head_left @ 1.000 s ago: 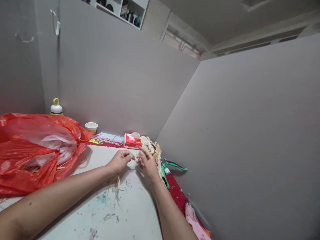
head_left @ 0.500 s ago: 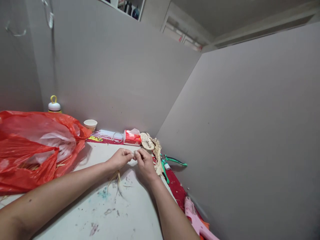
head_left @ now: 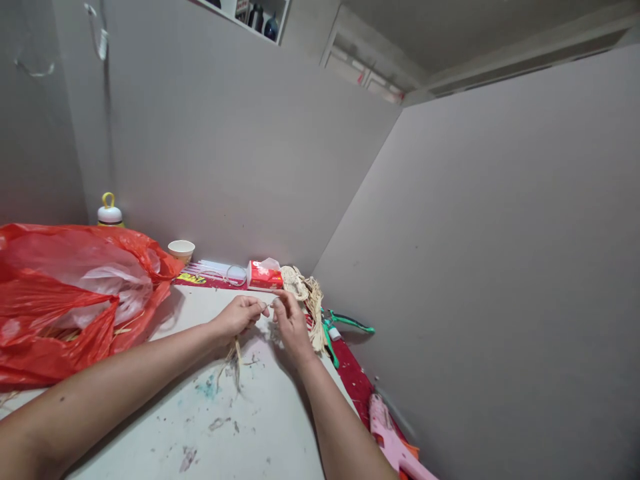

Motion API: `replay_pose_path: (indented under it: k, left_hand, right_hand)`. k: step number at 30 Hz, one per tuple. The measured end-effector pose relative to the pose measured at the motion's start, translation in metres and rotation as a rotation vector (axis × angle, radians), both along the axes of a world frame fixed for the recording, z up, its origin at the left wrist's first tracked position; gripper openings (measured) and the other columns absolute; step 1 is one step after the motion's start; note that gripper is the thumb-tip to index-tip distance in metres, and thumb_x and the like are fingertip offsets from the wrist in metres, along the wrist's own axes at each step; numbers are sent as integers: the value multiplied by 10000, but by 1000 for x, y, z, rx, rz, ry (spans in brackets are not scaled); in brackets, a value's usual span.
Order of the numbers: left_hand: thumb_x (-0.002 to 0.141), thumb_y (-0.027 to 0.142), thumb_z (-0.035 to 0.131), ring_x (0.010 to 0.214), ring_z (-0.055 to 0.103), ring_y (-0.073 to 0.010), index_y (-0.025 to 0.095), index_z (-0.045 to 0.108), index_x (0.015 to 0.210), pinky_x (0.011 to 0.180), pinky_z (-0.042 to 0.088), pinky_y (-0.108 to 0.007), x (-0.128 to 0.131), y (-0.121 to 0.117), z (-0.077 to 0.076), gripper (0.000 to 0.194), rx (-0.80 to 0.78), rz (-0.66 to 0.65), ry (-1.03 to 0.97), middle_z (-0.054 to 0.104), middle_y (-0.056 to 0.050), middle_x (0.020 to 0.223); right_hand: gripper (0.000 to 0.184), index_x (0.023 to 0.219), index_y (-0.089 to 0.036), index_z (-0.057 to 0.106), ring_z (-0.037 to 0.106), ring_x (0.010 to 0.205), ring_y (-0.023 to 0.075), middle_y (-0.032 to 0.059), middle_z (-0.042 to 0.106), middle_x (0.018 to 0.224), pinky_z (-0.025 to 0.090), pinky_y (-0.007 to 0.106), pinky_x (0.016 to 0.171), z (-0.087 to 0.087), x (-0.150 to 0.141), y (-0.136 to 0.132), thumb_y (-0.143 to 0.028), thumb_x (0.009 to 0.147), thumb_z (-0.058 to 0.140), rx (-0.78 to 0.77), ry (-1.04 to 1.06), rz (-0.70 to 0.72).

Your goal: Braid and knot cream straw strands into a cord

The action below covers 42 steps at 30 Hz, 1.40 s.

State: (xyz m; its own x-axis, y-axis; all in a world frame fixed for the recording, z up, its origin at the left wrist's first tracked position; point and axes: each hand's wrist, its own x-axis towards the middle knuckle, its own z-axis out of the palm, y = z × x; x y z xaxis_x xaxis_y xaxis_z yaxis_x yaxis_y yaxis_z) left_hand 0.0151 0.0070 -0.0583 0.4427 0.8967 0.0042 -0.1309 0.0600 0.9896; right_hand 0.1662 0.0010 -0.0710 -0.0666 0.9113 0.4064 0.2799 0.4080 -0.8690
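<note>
My left hand (head_left: 243,315) is closed in a pinch over the table. From beneath it hangs a loose bunch of pale dried straw strands (head_left: 236,360). A thin bit of strand shows at its fingertips and reaches toward my right hand (head_left: 290,323), just to the right. The right thumb is bent against that strand end, while the index finger stretches out above it. The fingertips of the two hands are a small gap apart. Most of what lies inside the left fist is hidden.
A red plastic bag (head_left: 80,300) holding straw fills the left side. At the back stand a bowl (head_left: 181,249), a tissue pack (head_left: 265,275), a woven straw piece (head_left: 295,283) and a straw bundle (head_left: 315,317). Green-handled pliers (head_left: 330,340) and a pink tool (head_left: 395,447) lie right.
My right index finger has lifted and straightened, and the fingertips have parted slightly. The hanging straw has shifted a little; both arms stay nearly in place.
</note>
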Motion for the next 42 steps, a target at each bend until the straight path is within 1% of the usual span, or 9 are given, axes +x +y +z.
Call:
replay_pose_path:
  k: [3, 7, 10, 13, 18, 24, 30, 37, 42]
  left_hand:
    - [718, 493, 583, 364, 162, -42, 167, 527, 712, 374, 106, -202, -1, -1, 1, 331, -32, -35, 2, 241, 110, 445]
    - [731, 498, 564, 381, 163, -49, 166, 534, 759, 376, 133, -204, -1, -3, 4, 334, -13, -119, 10, 240, 110, 457]
    - [738, 446, 558, 419, 231, -55, 160, 512, 670, 419, 206, -206, 1, -2, 4, 297, 158, -84, 65, 299, 91, 470]
    - [741, 361, 549, 531, 356, -74, 150, 480, 582, 534, 303, -212, 3, 0, 1, 274, 388, 16, 104, 418, 51, 541]
    - [741, 310, 519, 563, 391, -93, 137, 549, 661, 575, 320, -229, 4, 3, -8, 193, 406, 125, 147, 463, 41, 568]
    - [757, 298, 499, 561, 381, -92, 151, 486, 576, 571, 312, -226, 4, 2, -12, 233, 460, 122, 230, 431, 46, 553]
    - [703, 293, 543, 546, 374, -83, 138, 522, 606, 552, 304, -219, 5, 5, -14, 184, 349, 70, 160, 461, 40, 562]
    - [704, 360, 566, 404, 233, -53, 140, 576, 689, 442, 183, -211, 3, 4, -5, 221, 163, 131, 108, 320, 96, 424]
    - [713, 375, 563, 362, 210, -44, 134, 608, 778, 400, 143, -207, 1, 6, -7, 254, 78, 170, 93, 314, 105, 412]
  right_hand:
    - [236, 765, -202, 492, 469, 680, 145, 13, 526, 729, 343, 256, 645, -1, -2, -3, -373, 904, 408, 193, -191, -27]
    - [287, 684, -203, 448, 432, 623, 136, 4, 496, 663, 311, 260, 620, -1, -3, -5, -332, 923, 357, 256, -314, -100]
    - [320, 641, -198, 439, 386, 571, 124, -13, 460, 604, 285, 254, 576, -1, -4, -4, -352, 912, 368, 225, -291, -126]
    - [390, 562, -194, 382, 323, 516, 104, -42, 360, 529, 261, 239, 516, -4, -7, 1, -420, 878, 415, 129, -113, -114]
    - [450, 542, -208, 345, 273, 406, 85, -63, 310, 449, 228, 235, 418, -11, -3, 11, -544, 828, 432, -111, 244, -180]
    - [442, 529, -191, 354, 310, 504, 98, -47, 319, 503, 240, 234, 483, -12, -1, 10, -483, 849, 438, 24, -107, -122]
    - [382, 556, -198, 327, 306, 518, 100, -53, 319, 518, 250, 232, 499, -11, -6, 8, -398, 868, 421, 85, -190, -123]
    - [390, 621, -177, 484, 367, 450, 93, -44, 419, 499, 299, 220, 457, -12, 0, 11, -466, 872, 411, -36, 57, -76]
    - [368, 991, -156, 607, 370, 428, 76, -40, 493, 593, 294, 203, 417, -8, 3, 12, -466, 836, 485, -43, 264, -136]
